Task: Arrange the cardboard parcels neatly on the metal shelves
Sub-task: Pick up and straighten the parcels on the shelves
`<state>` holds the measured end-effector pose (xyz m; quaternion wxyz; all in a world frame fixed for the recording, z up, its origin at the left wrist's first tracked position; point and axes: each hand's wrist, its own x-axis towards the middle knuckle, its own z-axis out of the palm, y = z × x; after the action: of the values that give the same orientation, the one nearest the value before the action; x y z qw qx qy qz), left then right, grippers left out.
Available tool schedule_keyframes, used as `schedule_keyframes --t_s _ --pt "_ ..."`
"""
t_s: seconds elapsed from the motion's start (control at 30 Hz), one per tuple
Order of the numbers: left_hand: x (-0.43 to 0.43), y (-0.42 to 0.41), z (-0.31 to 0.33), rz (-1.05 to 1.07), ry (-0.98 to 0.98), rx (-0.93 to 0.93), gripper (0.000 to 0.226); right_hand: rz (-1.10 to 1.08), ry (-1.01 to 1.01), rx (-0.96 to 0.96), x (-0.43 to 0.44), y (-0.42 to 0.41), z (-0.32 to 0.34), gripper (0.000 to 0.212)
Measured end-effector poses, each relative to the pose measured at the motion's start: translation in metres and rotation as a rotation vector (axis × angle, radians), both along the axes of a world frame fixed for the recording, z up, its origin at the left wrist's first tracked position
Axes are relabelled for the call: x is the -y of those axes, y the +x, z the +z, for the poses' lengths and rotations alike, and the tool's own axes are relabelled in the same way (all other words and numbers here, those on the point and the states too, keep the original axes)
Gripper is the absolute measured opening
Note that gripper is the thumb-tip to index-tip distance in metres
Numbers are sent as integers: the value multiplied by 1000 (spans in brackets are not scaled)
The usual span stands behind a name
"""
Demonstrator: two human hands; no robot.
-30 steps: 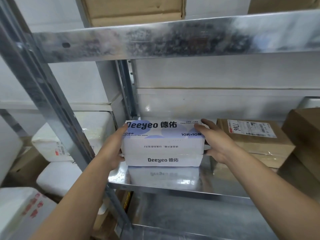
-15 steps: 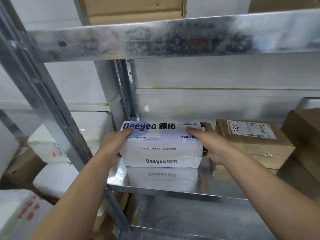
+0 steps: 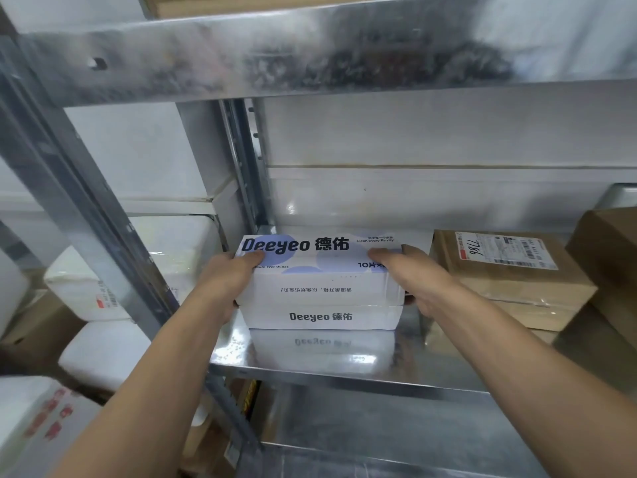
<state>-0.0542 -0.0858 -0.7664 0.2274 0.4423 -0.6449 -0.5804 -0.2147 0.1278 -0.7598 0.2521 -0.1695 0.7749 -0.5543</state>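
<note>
The upper white box, printed "Deeyeo" on its top face, sits on a lower white box of the same brand. The stack stands at the left end of the metal shelf, close to the back wall, with a bare strip of shelf between it and the front edge. The upper box overhangs the lower one slightly at both ends.

The left hand grips the left end of the upper box, with the thumb laid over the top edge. The remaining fingers are hidden behind the box end. The right hand grips the right end, with two fingers curled onto the top face. The rest of that hand wraps the end face.

A brown cardboard parcel stands just beside the stack on the right. It carries a shipping label marked "7786". A second brown box is at the right edge of the shelf, partly out of view.

An upper shelf beam runs overhead. A slanted metal upright stands at the left. Beyond it lie white wrapped parcels.
</note>
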Motion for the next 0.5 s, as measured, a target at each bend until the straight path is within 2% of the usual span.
schedule_keyframes --t_s 0.5 --pt "6 -4 -8 30 -28 8 13 -4 16 -37 2 1 3 15"
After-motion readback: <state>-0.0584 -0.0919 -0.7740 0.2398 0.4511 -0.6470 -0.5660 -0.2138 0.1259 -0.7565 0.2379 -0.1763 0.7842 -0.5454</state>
